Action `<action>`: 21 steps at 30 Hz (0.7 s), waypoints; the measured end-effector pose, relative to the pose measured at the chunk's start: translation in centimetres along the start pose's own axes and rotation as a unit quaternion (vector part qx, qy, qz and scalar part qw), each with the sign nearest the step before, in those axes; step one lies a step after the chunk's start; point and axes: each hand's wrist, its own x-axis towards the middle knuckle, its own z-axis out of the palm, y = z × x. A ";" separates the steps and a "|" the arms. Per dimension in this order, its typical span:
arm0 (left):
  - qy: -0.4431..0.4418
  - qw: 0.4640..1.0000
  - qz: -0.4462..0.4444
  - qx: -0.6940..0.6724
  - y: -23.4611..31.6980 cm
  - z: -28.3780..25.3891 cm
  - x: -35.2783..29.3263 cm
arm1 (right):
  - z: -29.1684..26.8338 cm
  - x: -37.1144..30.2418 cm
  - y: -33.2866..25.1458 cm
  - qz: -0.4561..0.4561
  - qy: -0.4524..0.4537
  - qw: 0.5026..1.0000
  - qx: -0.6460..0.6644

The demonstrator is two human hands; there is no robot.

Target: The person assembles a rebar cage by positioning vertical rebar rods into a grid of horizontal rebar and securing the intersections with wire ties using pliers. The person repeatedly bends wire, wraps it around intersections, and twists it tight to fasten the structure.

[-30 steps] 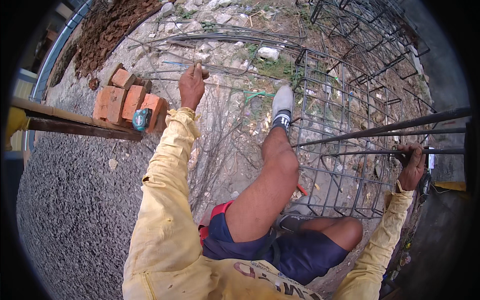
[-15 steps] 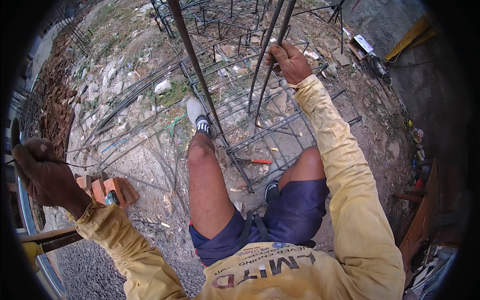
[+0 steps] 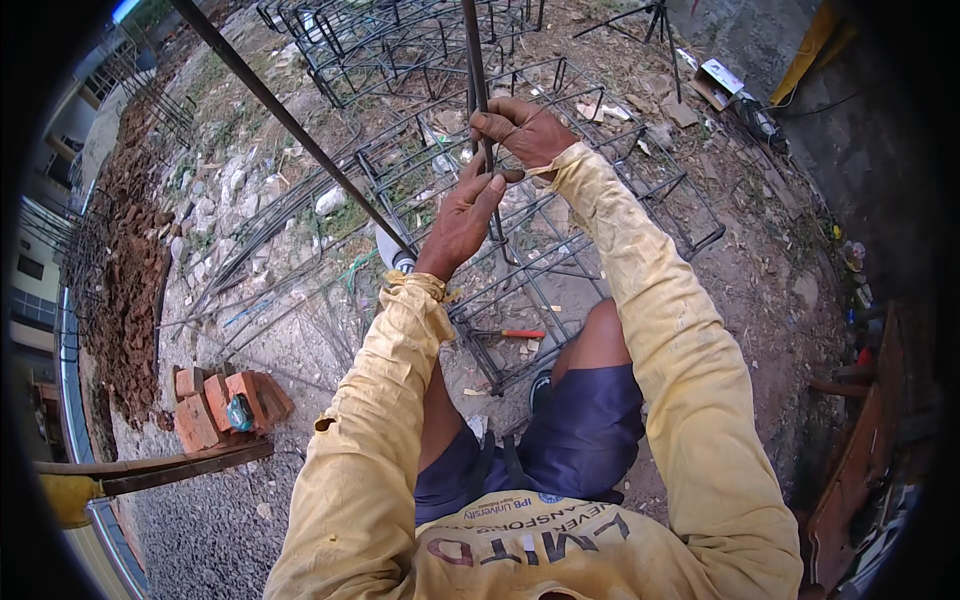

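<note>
Two upright steel rods stand close together in front of me. My right hand closes around them, thumb and fingers pressed to the metal. Just below it, my left hand has its fingers and thumb curled about the same rods. Whether a thin wire is also between my fingers cannot be made out. Under my hands lies a wired steel bar cage. Another long rod slants down from the upper left toward my left wrist.
A red-handled tool rests on the ground inside the cage. More bar cages lie beyond. At the left are stacked bricks and a wooden pole. A tripod and an open box stand far right.
My left hand has come from the far left, where a thin wire trailed from it, to the rods beside my right hand. The rods and my right hand have shifted left in view.
</note>
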 end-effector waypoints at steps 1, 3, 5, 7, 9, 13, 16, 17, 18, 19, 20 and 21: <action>-0.001 1.000 -0.006 -0.023 -0.3 0.7 0.4 | -0.2 0.0 -0.1 0.003 0.002 1.000 0.001; 0.022 0.999 0.002 -0.032 -0.7 1.8 0.9 | -0.7 -0.1 -0.2 0.012 0.005 1.000 0.001; 0.029 0.998 0.011 -0.061 -0.9 2.4 1.5 | -1.1 -0.5 0.5 -0.001 0.046 0.998 0.033; 0.027 0.998 0.028 -0.051 -1.2 2.6 1.6 | -0.4 -1.5 1.2 -0.009 0.112 0.988 0.104; 0.031 0.998 0.046 -0.018 -1.6 2.4 1.6 | 1.2 -4.0 1.2 -0.015 0.205 0.956 0.211; 0.034 0.998 0.047 0.036 -2.1 3.0 1.9 | 2.5 -6.5 0.9 -0.080 0.258 0.935 0.231; 0.037 0.999 0.036 0.012 -1.9 3.2 1.6 | 1.4 -5.8 1.7 -0.065 0.269 0.928 0.250; 0.038 0.999 0.035 -0.001 -2.2 3.1 1.5 | 0.2 -5.6 2.2 -0.062 0.318 0.902 0.285; 0.046 0.997 0.049 -0.023 -3.2 1.8 1.2 | -0.9 -4.8 2.3 -0.063 0.357 0.872 0.330; 0.068 0.990 0.026 -0.120 -4.1 1.7 1.6 | -2.6 -4.4 2.7 -0.062 0.398 0.839 0.367; 0.087 0.971 0.001 -0.222 -5.1 2.1 2.0 | -5.0 -4.5 3.8 -0.057 0.437 0.837 0.326; 0.108 0.943 -0.027 -0.314 -5.6 2.0 2.0 | -7.3 -4.6 5.3 -0.050 0.470 0.831 0.292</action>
